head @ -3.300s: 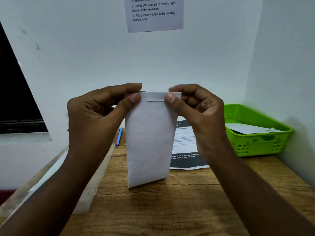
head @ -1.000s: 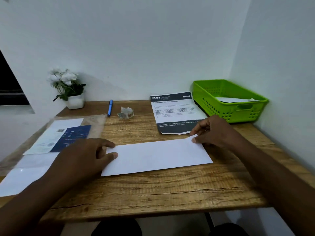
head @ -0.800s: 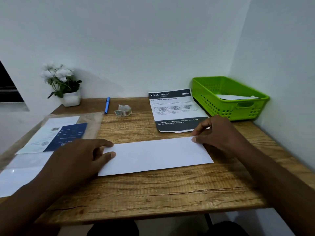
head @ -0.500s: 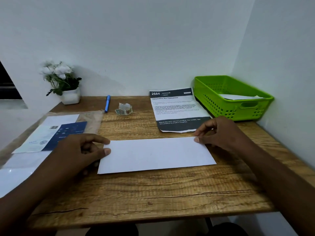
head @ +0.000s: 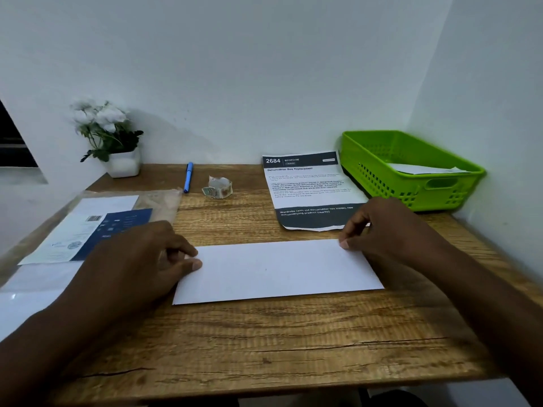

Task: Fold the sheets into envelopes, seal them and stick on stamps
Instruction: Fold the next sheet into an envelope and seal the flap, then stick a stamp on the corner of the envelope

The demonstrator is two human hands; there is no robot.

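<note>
Worktop (head: 264, 342): wooden, carrying all items. Envelope (head: 276, 270): lies flat at centre, long edge toward the person. Left hand (head: 138, 259) holds its left end, thumb on top and fingers curled beside the edge. Right hand (head: 385, 230) pinches the far right corner. Stamp roll (head: 218, 188) sits well apart, near the back, beside a pen (head: 188, 177).

Risk: reaching for stamps with one hand could let the envelope slide or skew.

Obscured: the flap seal faces down or away, apparently; green basket (head: 411, 186) contents only partly visible.
</note>
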